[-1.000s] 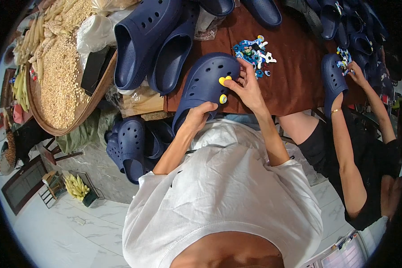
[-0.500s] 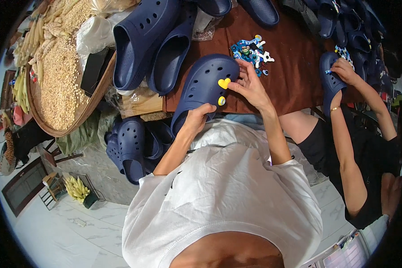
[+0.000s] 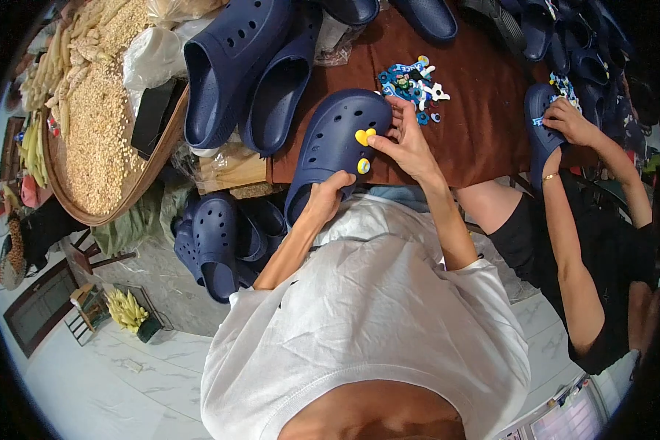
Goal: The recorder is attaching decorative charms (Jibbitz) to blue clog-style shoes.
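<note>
A navy clog (image 3: 337, 128) with round holes is held toe-away at the table's near edge. My left hand (image 3: 328, 196) is closed on its near side, thumb on top beside a round yellow-and-white charm (image 3: 364, 166). A yellow heart charm (image 3: 361, 137) sits on the clog's upper. My right hand (image 3: 411, 150) is around the toe's right side, its thumb against the heart's edge; the inner fingers are partly hidden. Just beyond lies a pile of mixed blue, white and black shoe charms (image 3: 418, 92) on the brown cloth (image 3: 484, 139).
More navy clogs (image 3: 275, 95) stand at left, with others (image 3: 218, 220) below the table edge. A round tray (image 3: 114, 216) holds corn kernels and a dark flat item (image 3: 154, 114). At right, another person's hand (image 3: 570, 121) works on another clog (image 3: 539, 139).
The heart charm has shifted slightly left and tilted under my right thumb. Both my hands stay on the clog. The other person's hand has moved slightly on their clog.
</note>
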The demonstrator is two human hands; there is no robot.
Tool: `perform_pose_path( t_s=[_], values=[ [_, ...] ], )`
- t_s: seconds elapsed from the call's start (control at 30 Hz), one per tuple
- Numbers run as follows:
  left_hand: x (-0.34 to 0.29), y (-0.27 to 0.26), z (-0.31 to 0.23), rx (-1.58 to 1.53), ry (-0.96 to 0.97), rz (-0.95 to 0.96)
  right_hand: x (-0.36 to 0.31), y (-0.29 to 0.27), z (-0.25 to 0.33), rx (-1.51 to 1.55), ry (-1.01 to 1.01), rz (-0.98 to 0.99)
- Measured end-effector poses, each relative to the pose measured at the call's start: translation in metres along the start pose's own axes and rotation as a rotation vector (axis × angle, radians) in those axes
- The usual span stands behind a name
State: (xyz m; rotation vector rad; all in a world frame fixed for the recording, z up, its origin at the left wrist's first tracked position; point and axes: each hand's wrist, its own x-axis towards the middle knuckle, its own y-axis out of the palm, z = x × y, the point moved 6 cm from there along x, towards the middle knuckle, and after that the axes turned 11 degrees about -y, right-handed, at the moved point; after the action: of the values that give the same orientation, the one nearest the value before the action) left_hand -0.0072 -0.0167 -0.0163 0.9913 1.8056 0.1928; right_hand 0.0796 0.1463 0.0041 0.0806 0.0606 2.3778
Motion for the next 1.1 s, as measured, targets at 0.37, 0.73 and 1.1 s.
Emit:
perform_pose_path(
  t_s=[0.37, 0.73, 1.1],
  values=[
    [-0.015, 0.004, 0.000, -0.127, -0.048, -0.074, -0.012, 0.006, -0.001, 0.084, 0.120, -0.007],
    [-0.015, 0.005, 0.010, 0.066, 0.003, -0.073, -0.016, 0.014, 0.005, -0.009, -0.019, -0.038],
    [-0.005, 0.009, -0.004, -0.217, -0.043, -0.023, -0.022, 0.011, 0.006, -0.283, -0.070, -0.147]
  ],
)
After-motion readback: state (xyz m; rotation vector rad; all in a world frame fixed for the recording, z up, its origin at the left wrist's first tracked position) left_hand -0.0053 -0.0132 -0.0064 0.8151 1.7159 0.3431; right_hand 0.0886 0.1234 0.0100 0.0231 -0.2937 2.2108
